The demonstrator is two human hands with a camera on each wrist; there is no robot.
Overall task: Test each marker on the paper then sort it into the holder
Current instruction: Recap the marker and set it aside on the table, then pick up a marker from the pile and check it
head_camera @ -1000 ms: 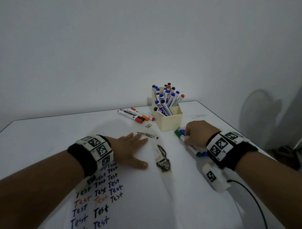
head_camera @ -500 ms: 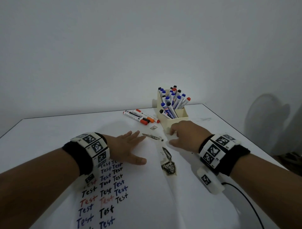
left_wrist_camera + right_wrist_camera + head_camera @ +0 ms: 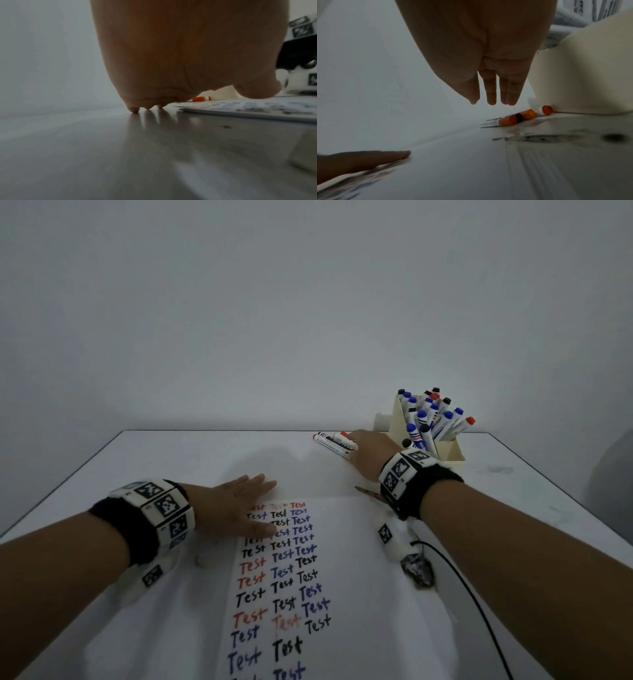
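right hand [image 3: 368, 455] reaching over the loose markers [image 3: 334, 441] lying on the table [image 3: 171, 453] just left of the holder [image 3: 452, 455]. fingers [image 3: 491, 93] straight and close together, hanging above the orange-capped ends, not touching yet in the right wrist view. nothing held. left hand [image 3: 236, 508] flat, fingers spread and straight, pressing the top left corner of the paper [image 3: 346, 542], fingertips on bare table beyond the sheet edge. nothing held there either.

task things: three loose markers side by side near the holder's base, one almost against its wall. holder already crowded with blue, black and red capped markers standing at angles. paper has columns of "test" in red, blue, black.

likely step: picking the next marker to test.

risks, judged: markers lie touching each other, so a pinch on one may roll or drag its neighbour, maybe toward the far table edge. wristband passes close by the leaning markers in the holder, could knock them or tip the box. packed holder may jam the next one going in. dark ink smudge [image 3: 418, 571] under the right forearm could smear onto the paper.
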